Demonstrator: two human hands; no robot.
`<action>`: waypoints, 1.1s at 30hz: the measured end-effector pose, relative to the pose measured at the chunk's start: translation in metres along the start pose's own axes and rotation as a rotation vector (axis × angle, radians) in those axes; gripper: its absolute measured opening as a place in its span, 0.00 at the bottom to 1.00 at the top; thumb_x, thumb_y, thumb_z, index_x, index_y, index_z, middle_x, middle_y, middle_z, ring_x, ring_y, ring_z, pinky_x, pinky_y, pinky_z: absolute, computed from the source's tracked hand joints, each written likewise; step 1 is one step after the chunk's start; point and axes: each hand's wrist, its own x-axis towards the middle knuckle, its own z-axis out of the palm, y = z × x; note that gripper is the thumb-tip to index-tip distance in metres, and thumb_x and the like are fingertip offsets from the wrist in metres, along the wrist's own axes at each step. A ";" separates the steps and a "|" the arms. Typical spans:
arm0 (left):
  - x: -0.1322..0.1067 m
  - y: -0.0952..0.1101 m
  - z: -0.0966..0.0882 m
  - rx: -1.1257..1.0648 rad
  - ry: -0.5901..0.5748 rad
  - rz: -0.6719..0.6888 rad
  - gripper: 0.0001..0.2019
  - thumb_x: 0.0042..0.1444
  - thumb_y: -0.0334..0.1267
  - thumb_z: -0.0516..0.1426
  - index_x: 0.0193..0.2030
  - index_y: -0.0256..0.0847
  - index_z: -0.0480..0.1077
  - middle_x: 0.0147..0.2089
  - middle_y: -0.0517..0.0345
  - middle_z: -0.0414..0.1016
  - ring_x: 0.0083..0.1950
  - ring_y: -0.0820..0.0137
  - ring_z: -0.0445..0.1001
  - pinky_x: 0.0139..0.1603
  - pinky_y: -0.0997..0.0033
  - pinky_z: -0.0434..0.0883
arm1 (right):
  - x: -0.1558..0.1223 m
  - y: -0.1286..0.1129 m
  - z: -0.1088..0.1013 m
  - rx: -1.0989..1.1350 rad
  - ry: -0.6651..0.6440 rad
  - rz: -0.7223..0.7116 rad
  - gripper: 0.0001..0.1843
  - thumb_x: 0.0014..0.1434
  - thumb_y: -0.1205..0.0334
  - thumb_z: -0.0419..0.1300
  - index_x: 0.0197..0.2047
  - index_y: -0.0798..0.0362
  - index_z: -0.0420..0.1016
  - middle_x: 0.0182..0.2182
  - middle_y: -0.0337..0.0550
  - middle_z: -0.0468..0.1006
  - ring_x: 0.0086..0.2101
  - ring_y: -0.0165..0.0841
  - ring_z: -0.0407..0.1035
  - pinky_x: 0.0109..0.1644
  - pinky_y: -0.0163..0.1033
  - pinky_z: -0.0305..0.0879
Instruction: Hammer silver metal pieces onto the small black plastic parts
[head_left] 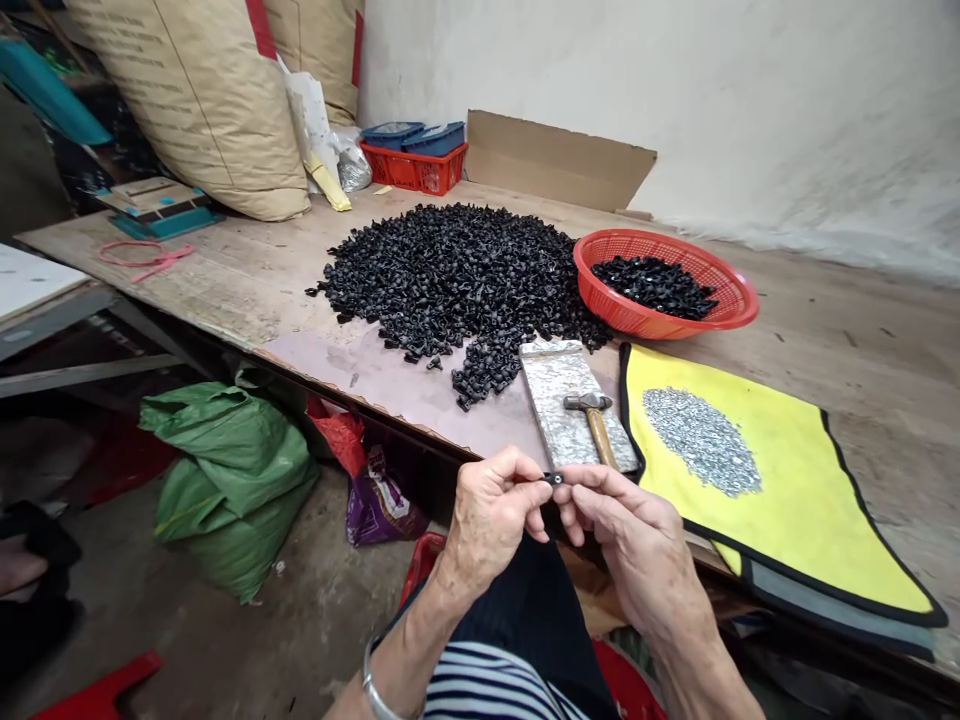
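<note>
1. left hand (491, 515) and right hand (630, 540) close together at lower centre of the frame, fingers narrowly pinched on a small black plastic part (553, 479), just above the lap. exact shape of the part hidden by the fingertips and too small to tell. grip apparently suited to fine work, with both hands braced close together for control.
2. silver bangle (375, 690) on the left wrist, striped sleeve (487, 690) and dark trousers (517, 600) directly below the hands, at the bottom of the frame.
3. just ahead of the hands, a speckled stone slab (551, 400) at the table edge, with a wood-handled hammer (592, 420) lying on it, probably placed there for easy reach by the right hand.
4. to the right, a yellow mat (780, 520) with black edging, bearing a spread of small silver metal pieces (701, 440), close beside the slab.
5. beyond the slab, a large heap of black plastic parts (450, 280) on a pink sheet (375, 395), with more parts in a red plastic basket (664, 285) at upper right of centre.
6. slab and hammer between the hands and the heap, partly in the way of a direct reach.
7. upper left, tan sacks (202, 100); at top centre, a red crate (412, 170); lower left, under the table, a green sack (232, 480).
</note>
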 end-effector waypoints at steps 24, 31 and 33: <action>0.009 -0.020 -0.005 0.000 0.065 -0.125 0.05 0.37 0.32 0.57 0.24 0.36 0.67 0.16 0.64 0.67 0.11 0.77 0.62 0.10 0.79 0.62 | 0.129 -0.119 -0.081 -0.482 0.358 -0.268 0.22 0.55 0.49 0.49 0.35 0.62 0.69 0.27 0.48 0.72 0.24 0.26 0.65 0.28 0.36 0.60; 0.028 -0.011 -0.054 0.171 0.380 -0.020 0.03 0.41 0.34 0.57 0.22 0.37 0.68 0.13 0.66 0.64 0.13 0.76 0.64 0.15 0.78 0.65 | 0.088 -0.043 -0.119 -1.060 0.573 -0.200 0.07 0.42 0.62 0.63 0.27 0.54 0.77 0.24 0.47 0.72 0.23 0.32 0.61 0.27 0.41 0.49; 0.040 -0.007 -0.066 0.262 0.494 0.046 0.02 0.42 0.34 0.57 0.24 0.38 0.69 0.16 0.66 0.65 0.15 0.76 0.65 0.17 0.78 0.66 | 0.082 -0.027 -0.129 -1.309 0.565 -0.242 0.05 0.46 0.62 0.62 0.29 0.51 0.77 0.28 0.47 0.74 0.24 0.33 0.62 0.28 0.40 0.51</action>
